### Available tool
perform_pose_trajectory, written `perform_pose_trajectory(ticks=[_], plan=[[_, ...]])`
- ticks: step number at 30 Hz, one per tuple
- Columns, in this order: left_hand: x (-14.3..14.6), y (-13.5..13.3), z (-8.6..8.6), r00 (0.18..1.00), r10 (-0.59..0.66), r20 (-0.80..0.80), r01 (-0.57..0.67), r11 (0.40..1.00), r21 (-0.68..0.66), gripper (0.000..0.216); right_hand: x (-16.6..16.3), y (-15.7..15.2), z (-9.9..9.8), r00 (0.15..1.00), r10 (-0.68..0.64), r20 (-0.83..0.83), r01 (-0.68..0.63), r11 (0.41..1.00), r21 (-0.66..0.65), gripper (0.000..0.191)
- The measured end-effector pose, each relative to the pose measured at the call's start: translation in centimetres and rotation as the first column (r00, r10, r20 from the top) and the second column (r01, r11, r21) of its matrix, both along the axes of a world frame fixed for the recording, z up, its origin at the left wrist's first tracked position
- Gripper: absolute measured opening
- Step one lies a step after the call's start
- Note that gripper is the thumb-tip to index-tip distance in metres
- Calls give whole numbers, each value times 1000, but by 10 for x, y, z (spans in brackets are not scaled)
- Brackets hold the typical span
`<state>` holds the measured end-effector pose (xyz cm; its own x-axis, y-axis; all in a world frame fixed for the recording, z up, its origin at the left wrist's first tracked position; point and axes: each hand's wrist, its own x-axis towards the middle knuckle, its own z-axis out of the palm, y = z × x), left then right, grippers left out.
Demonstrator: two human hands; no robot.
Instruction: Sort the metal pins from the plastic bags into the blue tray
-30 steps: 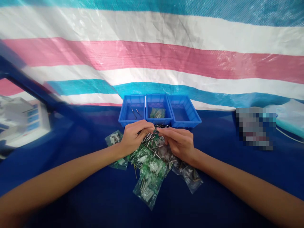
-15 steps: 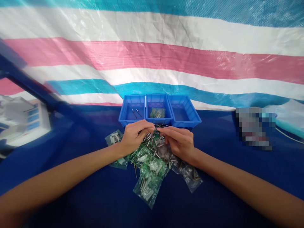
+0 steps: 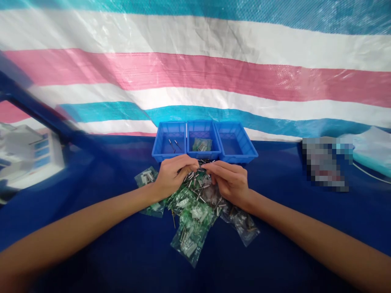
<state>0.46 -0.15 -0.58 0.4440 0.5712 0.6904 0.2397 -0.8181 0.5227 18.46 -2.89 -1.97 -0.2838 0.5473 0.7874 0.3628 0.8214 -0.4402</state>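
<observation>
My left hand (image 3: pixel 172 175) and my right hand (image 3: pixel 230 179) meet fingertip to fingertip above a pile, both closed in a pinch. Between them is a thin dark metal pin (image 3: pixel 201 167), mostly hidden by the fingers; it resembles the loose rivets. Below lie loose metal rivets (image 3: pixel 200 188) among small clear bags. One green-tinted bag (image 3: pixel 191 240) with silvery pieces points toward me. Another bag (image 3: pixel 147 176) lies left of the pile, partly behind my left hand. A clear bag with brownish pieces (image 3: pixel 244 226) rests under my right wrist.
Three blue bins stand behind the pile. The left bin (image 3: pixel 161 140) holds two rivets, the middle bin (image 3: pixel 203 127) a small bag (image 3: pixel 202 144); the right bin (image 3: pixel 235 140) is beside them. A white device (image 3: pixel 33 158) stands left, and a blurred-out item (image 3: pixel 325 165) lies right.
Almost nothing differs. Both hands keep their pinch at the same place, and the view has shifted very slightly.
</observation>
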Motion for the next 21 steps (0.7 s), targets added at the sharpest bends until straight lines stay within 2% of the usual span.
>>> perform_pose_trajectory(ticks=[21], plan=[[0, 0, 0, 1000, -1, 10, 1, 1000, 13, 18, 0, 0, 1, 1000, -9, 28, 10, 1000, -12, 31]])
